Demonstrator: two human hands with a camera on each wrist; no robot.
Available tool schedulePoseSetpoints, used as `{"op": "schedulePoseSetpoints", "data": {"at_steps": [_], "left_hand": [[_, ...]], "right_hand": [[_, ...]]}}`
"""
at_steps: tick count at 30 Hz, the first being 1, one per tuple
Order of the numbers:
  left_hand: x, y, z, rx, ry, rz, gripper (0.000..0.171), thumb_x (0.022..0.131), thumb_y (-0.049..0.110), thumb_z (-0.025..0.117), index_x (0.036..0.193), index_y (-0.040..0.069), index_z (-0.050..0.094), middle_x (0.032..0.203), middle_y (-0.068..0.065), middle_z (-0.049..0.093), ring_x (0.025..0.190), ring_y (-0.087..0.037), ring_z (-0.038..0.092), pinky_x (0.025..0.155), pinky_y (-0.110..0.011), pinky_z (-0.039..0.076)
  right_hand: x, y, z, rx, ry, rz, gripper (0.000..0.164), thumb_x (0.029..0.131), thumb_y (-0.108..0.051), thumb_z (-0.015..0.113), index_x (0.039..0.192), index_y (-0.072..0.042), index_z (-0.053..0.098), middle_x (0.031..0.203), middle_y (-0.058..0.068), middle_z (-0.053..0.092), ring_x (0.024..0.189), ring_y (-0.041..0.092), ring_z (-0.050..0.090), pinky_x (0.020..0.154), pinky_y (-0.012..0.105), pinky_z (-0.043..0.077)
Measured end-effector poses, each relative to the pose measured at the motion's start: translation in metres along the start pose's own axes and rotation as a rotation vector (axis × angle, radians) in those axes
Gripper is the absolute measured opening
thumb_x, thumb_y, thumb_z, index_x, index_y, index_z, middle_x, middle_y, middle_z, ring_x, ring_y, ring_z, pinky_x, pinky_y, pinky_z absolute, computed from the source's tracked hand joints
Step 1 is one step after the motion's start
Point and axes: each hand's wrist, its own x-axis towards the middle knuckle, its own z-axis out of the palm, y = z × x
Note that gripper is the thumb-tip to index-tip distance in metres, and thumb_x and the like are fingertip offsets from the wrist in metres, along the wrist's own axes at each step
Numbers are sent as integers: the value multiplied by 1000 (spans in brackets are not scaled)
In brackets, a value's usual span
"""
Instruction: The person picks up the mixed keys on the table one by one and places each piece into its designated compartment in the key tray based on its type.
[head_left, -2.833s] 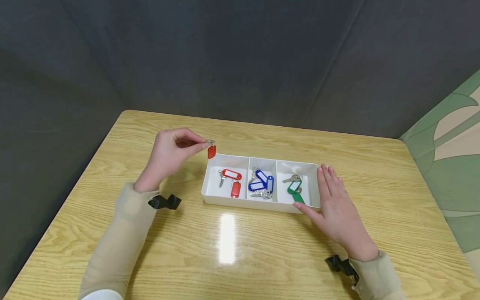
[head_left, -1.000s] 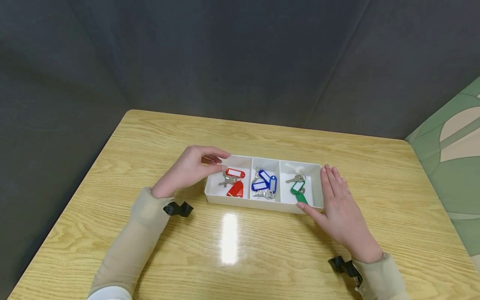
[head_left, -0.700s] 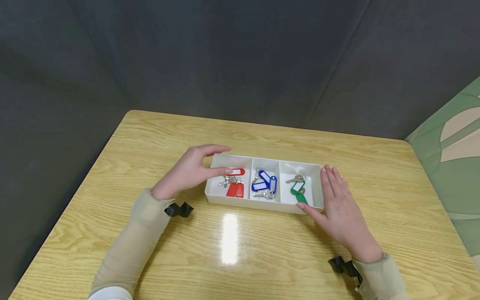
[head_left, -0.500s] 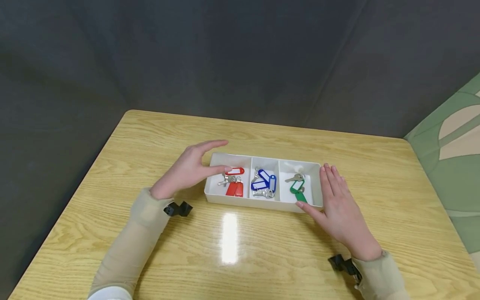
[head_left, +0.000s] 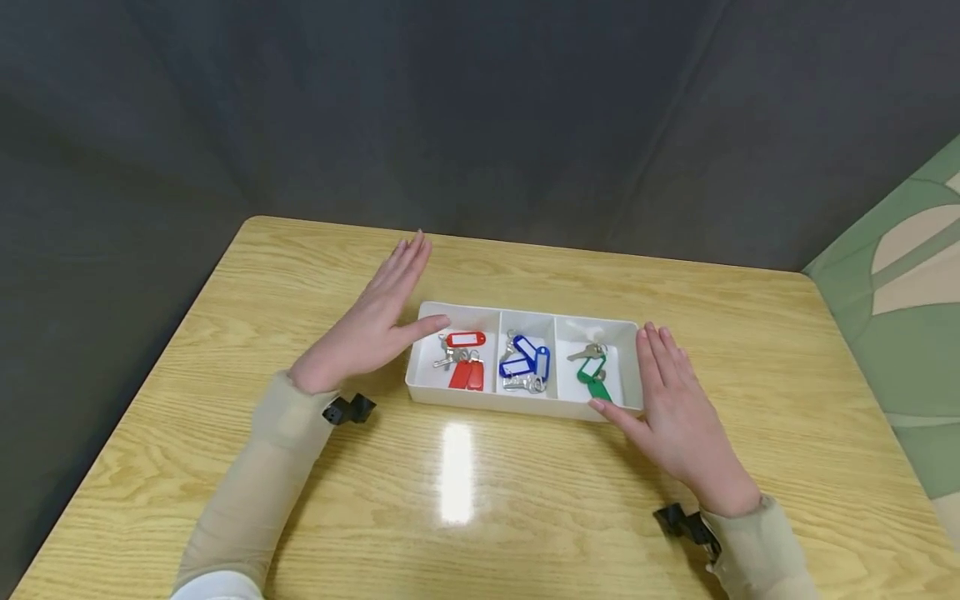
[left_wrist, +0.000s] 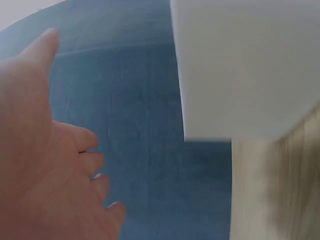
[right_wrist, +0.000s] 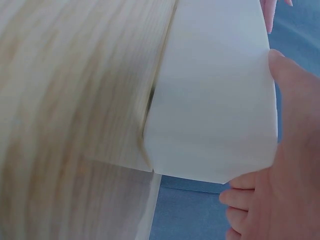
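A white three-compartment tray (head_left: 525,407) stands on the wooden table. Keys with red tags (head_left: 467,339) lie in its left compartment, keys with blue tags (head_left: 517,367) in the middle one, keys with green tags (head_left: 597,389) in the right one. My left hand (head_left: 363,329) is spread with straight fingers at the tray's left end, holding nothing; its thumb reaches over the left compartment in the head view. In the left wrist view the hand (left_wrist: 55,165) is apart from the tray's white wall (left_wrist: 240,70). My right hand (head_left: 682,417) rests straight-fingered against the tray's right end, thumb at the front rim.
The wooden table (head_left: 525,508) extends around the tray on every side. Behind it hangs a dark grey curtain (head_left: 480,117). A green and beige leaf-patterned surface (head_left: 900,333) is at the right. A black camera sits on each wrist.
My left hand lowered a red-tagged key into the left compartment and let go. Its fingers then straightened and moved away from the tray's back left corner. The right hand stayed at the right end.
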Motion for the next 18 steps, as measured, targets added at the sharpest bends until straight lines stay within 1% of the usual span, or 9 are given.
{"op": "schedulePoseSetpoints", "data": {"at_steps": [2, 4, 7, 9, 12, 15, 18], "left_hand": [[0, -4, -3, 69, 32, 1, 97, 100, 60, 54, 163, 18, -7, 167, 4, -17, 152, -18, -18, 122, -49, -1], [-1, -8, -7, 162, 67, -21, 102, 97, 65, 54, 163, 19, -9, 167, 2, -19, 151, -20, -20, 122, -50, -3], [-2, -16, -13, 287, 106, -93, 108, 94, 72, 53, 163, 17, -9, 166, 2, -22, 151, -21, -22, 121, -48, -8], [-4, -22, -17, 351, 122, -138, 109, 93, 75, 51, 163, 16, -8, 167, 1, -21, 151, -21, -21, 120, -47, -10], [-4, -30, -20, 383, 140, -173, 109, 92, 76, 50, 163, 15, -6, 167, 1, -17, 151, -21, -19, 120, -45, -11], [-3, -37, -19, 377, 150, -176, 108, 92, 76, 50, 164, 15, -2, 168, 1, -13, 152, -20, -15, 121, -45, -9], [-3, -42, -15, 364, 135, -184, 109, 91, 78, 50, 164, 14, 2, 168, 1, -11, 153, -20, -14, 121, -44, -10]], "right_hand": [[0, -1, 0, 1, -5, 2, 105, 94, -58, 65, 159, 8, 16, 163, 28, 17, 153, 39, 9, 122, 50, 9], [0, -1, 0, 1, -10, 6, 105, 94, -58, 65, 159, 7, 15, 164, 28, 16, 152, 41, 10, 122, 49, 8], [0, -2, -1, 1, -15, 12, 105, 94, -59, 64, 159, 7, 15, 164, 27, 16, 152, 41, 10, 122, 48, 7], [1, -2, -1, 0, -19, 12, 105, 94, -59, 64, 159, 7, 14, 164, 28, 16, 152, 41, 10, 122, 48, 7], [0, -2, -2, 6, -26, 19, 105, 94, -59, 65, 159, 7, 14, 164, 28, 16, 152, 41, 9, 122, 47, 6], [0, -2, -2, 19, -25, 30, 106, 93, -58, 66, 159, 6, 15, 163, 28, 17, 152, 41, 9, 122, 47, 5], [-1, -1, -3, 33, -21, 36, 106, 92, -58, 68, 159, 6, 16, 163, 28, 18, 152, 40, 9, 123, 47, 5]]}}
